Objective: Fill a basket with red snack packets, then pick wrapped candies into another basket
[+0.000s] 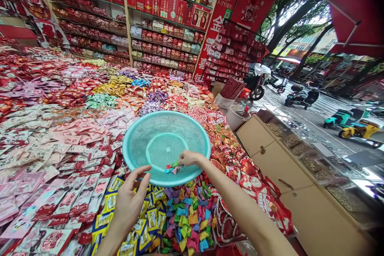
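A turquoise plastic mesh basket (166, 118) rests on the heaped sweets in front of me. My right hand (189, 158) reaches over its near right side, fingers curled closed at a small cluster of brightly wrapped candies (172, 168) low inside the basket. How many of them the fingers grip is hidden. Just outside the near left rim, my left hand (131, 196) has its thumb and fingers apart and holds nothing. Beneath it lie yellow-and-blue packets (145, 224). Loose multicoloured wrapped candies (189, 220) are piled beside them, below my right forearm.
Pink and white packets (69, 196) spread across the left. Red packets (249, 172) line the right edge, beside a beige cabinet (288, 180) topped with trays. Shelves with red boxes (165, 5) stand behind. Scooters (303, 97) are parked on the street at right.
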Demonstrator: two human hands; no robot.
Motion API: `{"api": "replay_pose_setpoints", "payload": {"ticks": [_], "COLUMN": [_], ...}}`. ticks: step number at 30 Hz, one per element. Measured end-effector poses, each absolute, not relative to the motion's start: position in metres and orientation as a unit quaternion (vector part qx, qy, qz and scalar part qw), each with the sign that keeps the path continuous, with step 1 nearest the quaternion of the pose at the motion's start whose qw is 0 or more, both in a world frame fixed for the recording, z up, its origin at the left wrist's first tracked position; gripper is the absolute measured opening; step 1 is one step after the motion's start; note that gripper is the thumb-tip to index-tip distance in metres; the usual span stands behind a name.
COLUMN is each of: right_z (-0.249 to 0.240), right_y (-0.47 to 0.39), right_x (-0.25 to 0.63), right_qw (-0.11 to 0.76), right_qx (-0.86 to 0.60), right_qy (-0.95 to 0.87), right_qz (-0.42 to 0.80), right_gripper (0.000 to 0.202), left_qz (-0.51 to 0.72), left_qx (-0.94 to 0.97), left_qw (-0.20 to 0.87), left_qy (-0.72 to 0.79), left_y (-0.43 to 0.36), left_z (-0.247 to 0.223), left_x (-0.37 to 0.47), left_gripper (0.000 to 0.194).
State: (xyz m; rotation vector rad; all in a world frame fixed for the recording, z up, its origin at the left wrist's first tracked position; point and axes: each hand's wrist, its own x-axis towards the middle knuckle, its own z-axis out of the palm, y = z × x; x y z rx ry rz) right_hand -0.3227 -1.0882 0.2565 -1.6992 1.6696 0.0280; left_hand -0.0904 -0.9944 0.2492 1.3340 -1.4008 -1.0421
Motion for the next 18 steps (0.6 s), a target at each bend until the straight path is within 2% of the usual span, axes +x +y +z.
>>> {"api": "replay_pose_setpoints", "payload": {"ticks": [5, 9, 13, 16, 18], "right_z": [0.249, 0.255, 0.282, 0.303, 0.308], "right_y": [-1.09, -1.086, -1.06, -1.023, -0.997], "right_x": [-0.313, -0.313, -0.326, -0.34, -0.349], "right_qw": [0.373, 0.311, 0.241, 0.233, 0.306], "right_qx": [-0.652, -0.651, -0.665, -0.677, -0.659], "right_qy": [0.657, 0.692, 0.704, 0.68, 0.646], "right_qz": [0.063, 0.028, -0.067, -0.158, -0.234], "right_gripper": [0.026, 0.026, 0.017, 0.02, 0.025], "left_qz": [-0.399, -0.378, -0.223, -0.126, -0.156], "left_qx": [0.541, 0.539, 0.551, 0.619, 0.664], "left_qw": [0.458, 0.469, 0.476, 0.448, 0.428], "left_qy": [-0.582, -0.589, -0.648, -0.633, -0.593], "left_y": [-0.995, -0.998, -1.005, -1.012, -1.016], "left_z": [0.248, 0.248, 0.242, 0.234, 0.227], "left_x": [-0.088, -0.083, -0.081, -0.081, -0.081], "left_gripper": [0.038, 0.037, 0.035, 0.05, 0.073]}}
